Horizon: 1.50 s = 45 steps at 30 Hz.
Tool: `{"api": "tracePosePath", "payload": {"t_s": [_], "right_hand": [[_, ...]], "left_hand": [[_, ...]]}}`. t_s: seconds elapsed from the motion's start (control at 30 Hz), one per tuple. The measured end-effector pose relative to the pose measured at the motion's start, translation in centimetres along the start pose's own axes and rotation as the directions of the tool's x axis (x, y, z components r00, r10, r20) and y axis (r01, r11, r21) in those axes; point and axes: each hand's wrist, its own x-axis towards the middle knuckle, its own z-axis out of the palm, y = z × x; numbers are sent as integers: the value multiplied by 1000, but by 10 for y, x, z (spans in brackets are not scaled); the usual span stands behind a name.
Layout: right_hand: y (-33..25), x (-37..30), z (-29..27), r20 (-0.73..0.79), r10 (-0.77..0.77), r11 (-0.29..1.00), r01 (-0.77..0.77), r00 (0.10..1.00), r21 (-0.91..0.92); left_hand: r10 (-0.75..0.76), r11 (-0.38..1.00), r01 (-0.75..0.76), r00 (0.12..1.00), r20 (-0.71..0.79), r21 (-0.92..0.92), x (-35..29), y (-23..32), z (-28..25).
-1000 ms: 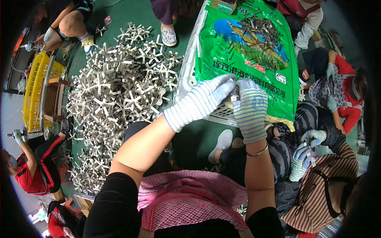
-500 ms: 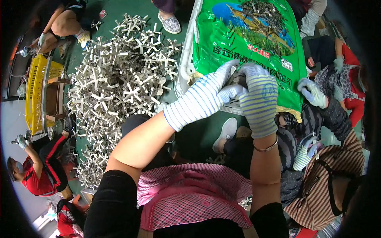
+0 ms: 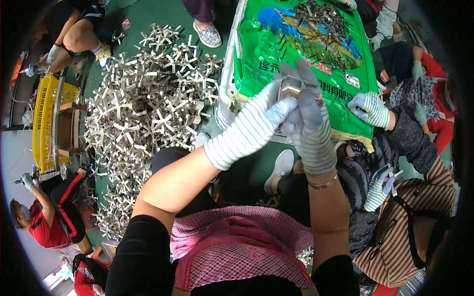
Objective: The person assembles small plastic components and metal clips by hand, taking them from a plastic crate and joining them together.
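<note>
Both my hands wear striped gloves with grey palms and meet in front of a green plastic sack (image 3: 252, 79). Between them is a small silvery metal piece (image 3: 291, 88) with a hollow, squarish end facing up. My left hand (image 3: 249, 123) pinches it, thumb on the near side and fingers behind. Beside it my right hand (image 3: 313, 128) is turned palm inward, with its fingers curled about the piece and slightly blurred. The gloves hide the rest of the piece. Farther up the sack lies a heap of small dark metal bits (image 3: 321, 22).
A large pile of star-shaped metal castings (image 3: 148, 118) covers the floor at left. Beyond it stands a yellow plastic crate (image 3: 49, 118). A co-worker's gloved hand (image 3: 373, 108) rests at the sack's right edge. Other people sit around, and a patterned shoe (image 3: 207, 34) is at the top.
My right hand has turned from back-out to palm-inward, and the metal piece's hollow end now shows. The co-worker's hand at right has moved left onto the sack.
</note>
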Motion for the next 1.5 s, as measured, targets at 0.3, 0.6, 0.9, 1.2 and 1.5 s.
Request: {"api": "tracePosePath", "payload": {"t_s": [0.3, 0.6, 0.9, 1.2, 1.5], "right_hand": [[-2, -2, -6, 5, -42, 962, 42, 999, -271], [-6, -2, -6, 53, 181, 926, -152, 982, -346], [-8, -8, -8, 33, 85, 993, -82, 996, -83], [17, -2, -12, 2, 33, 972, -31, 999, -234], [-39, -1, -65, -223, -298, 862, 162, 928, -481]], "left_hand": [[-185, 982, 180, 976, 113, 59, -7, 21, -7], [-175, 977, 146, 964, 201, 154, -8, 15, -23], [-251, 945, 292, 937, 243, -149, 1, 4, -11], [-256, 960, 263, 963, 84, -91, -13, -7, -12], [-5, 870, -32, 997, -74, -492, 24, 4, -41]]}}
